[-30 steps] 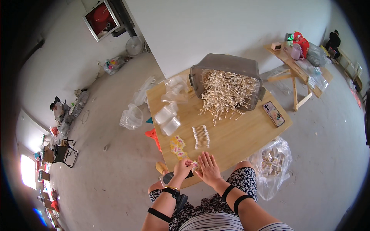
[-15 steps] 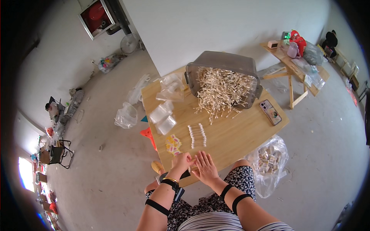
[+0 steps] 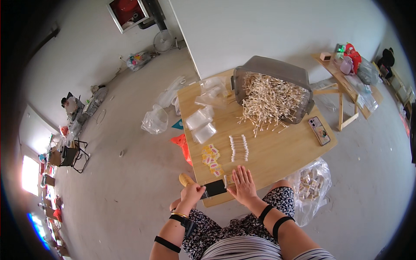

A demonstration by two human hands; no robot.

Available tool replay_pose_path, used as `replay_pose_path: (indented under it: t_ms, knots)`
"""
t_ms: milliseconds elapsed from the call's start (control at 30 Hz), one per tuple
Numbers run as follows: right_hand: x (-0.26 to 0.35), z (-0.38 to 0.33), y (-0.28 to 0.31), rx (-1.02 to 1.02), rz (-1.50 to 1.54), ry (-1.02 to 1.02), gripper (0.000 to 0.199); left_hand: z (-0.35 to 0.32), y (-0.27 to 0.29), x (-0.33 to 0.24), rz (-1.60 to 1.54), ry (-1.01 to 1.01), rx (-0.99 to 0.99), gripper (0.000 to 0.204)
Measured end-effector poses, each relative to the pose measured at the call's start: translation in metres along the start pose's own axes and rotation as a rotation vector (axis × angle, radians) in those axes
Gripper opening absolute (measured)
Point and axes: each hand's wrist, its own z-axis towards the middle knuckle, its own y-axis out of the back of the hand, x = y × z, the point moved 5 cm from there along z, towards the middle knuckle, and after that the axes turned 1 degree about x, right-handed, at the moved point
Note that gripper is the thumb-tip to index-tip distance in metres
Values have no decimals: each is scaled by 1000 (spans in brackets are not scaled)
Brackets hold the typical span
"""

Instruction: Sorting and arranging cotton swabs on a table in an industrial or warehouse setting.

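My right hand (image 3: 244,186) lies flat with outstretched fingers at the table's near edge, partly covering a small bundle of cotton swabs (image 3: 228,180). Beside that bundle is a flat black piece (image 3: 215,188). At its left end my left hand (image 3: 192,195) is closed, thumb against fingers; what they grip is too small to make out. A neat row of cotton swabs (image 3: 238,148) lies farther in on the table. To its left are yellow-and-white paper slips (image 3: 211,160) and clear plastic bags (image 3: 202,125).
A tipped grey bin (image 3: 271,65) spills a heap of cotton swabs (image 3: 273,97) onto the wooden table (image 3: 277,151). A phone (image 3: 319,130) lies at the right edge. Beside my leg stands a clear bag of small packs (image 3: 310,186). Another person (image 3: 71,104) sits far left.
My left hand has moved left, off the swab bundle to the far end of the black piece, exposing both. My right hand stays flat at the bundle. The whole view has shifted slightly.
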Motion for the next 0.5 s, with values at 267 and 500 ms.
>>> replay_pose_path:
  t_ms: [267, 500]
  knots:
    - [48, 8, -13, 5, -54, 60, 80, 10, -22, -28, 302, -40, 111, 34]
    - [62, 7, -21, 22, -69, 78, 75, 13, -25, -22, 226, -16, 84, 33]
